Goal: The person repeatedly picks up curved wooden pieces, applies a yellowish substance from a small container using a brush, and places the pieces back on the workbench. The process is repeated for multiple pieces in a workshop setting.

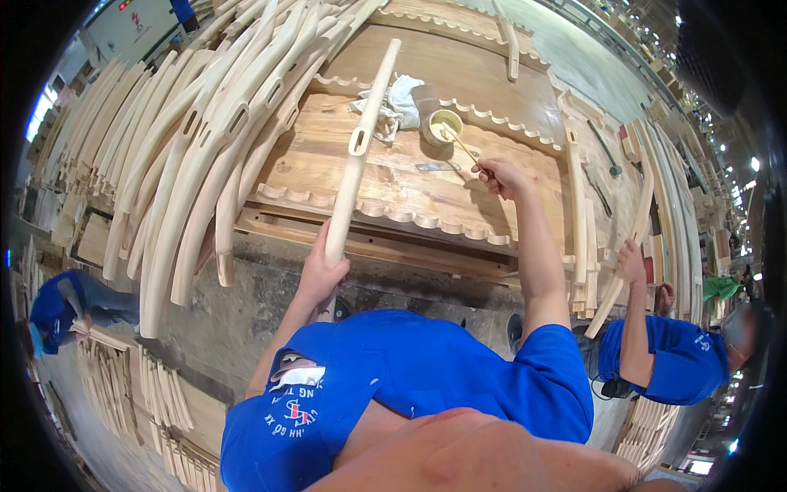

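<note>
My left hand [320, 269] is wrapped round the lower part of a long, pale wooden post [352, 176]. The post slants up and away over the bench, with an oval slot cut through its middle. Held in my right hand [502, 178] is a thin stick [467, 150], whose far end dips into a small cup [438, 138] of cream-coloured paste; whether the tip carries bristles is hidden. A crumpled white rag [400, 105] lies left of the cup. In front of the cup rests a small flat blade-like tool [437, 166].
Scalloped wooden strips [385, 211] run across the wooden bench [311, 160]. Curved wooden posts [197, 156] are piled at the left. On the right lie more posts [575, 205] and a dark-headed tool [613, 168]. A co-worker [656, 357] handles wood at right; another person [61, 307] bends at far left.
</note>
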`<move>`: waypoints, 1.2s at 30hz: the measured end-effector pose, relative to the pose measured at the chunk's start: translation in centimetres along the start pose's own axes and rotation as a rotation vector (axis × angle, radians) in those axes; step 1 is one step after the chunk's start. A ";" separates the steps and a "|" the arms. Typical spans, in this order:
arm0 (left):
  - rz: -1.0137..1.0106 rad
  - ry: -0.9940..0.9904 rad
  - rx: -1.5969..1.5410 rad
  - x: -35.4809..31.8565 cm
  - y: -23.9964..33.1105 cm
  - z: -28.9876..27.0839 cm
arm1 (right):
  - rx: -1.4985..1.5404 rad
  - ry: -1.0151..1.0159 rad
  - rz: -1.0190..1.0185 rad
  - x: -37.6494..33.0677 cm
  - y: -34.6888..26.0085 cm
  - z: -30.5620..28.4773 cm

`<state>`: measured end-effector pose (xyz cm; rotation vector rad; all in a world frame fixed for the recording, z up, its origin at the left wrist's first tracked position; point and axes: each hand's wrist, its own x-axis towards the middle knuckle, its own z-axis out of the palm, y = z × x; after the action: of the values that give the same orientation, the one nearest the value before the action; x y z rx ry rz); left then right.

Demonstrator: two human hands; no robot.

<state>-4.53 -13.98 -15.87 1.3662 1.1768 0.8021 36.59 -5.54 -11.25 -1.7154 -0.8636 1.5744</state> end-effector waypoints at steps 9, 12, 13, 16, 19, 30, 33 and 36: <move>0.084 0.008 0.083 0.1 0.0 -0.2 | -0.395 0.398 -0.562 1.3 0.6 0.4; 0.139 -0.004 0.065 0.2 0.0 -0.2 | -0.421 0.350 -0.558 1.3 0.1 0.8; 0.115 -0.006 0.074 0.2 0.0 -0.3 | -0.359 0.236 -0.483 0.6 -1.0 2.0; 0.093 -0.001 0.094 0.1 0.1 -0.4 | -0.349 0.017 -0.382 -1.0 -3.7 6.6; 0.161 0.023 0.121 0.2 0.1 -0.3 | -0.458 -0.084 -0.427 -0.7 -4.9 9.5; 0.093 0.024 0.132 0.0 0.8 -0.3 | -1.000 0.536 -1.032 0.0 -3.7 12.9; 0.079 0.013 0.132 0.0 1.1 -0.4 | -0.985 0.353 -1.073 -0.8 -3.1 12.9; 0.201 0.030 0.167 0.2 0.3 -0.3 | -0.905 0.313 -1.012 -0.5 -2.9 12.8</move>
<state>-4.72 -13.63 -15.56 1.6345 1.1629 0.8844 23.67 -3.92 -9.47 -1.5085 -2.0168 0.2072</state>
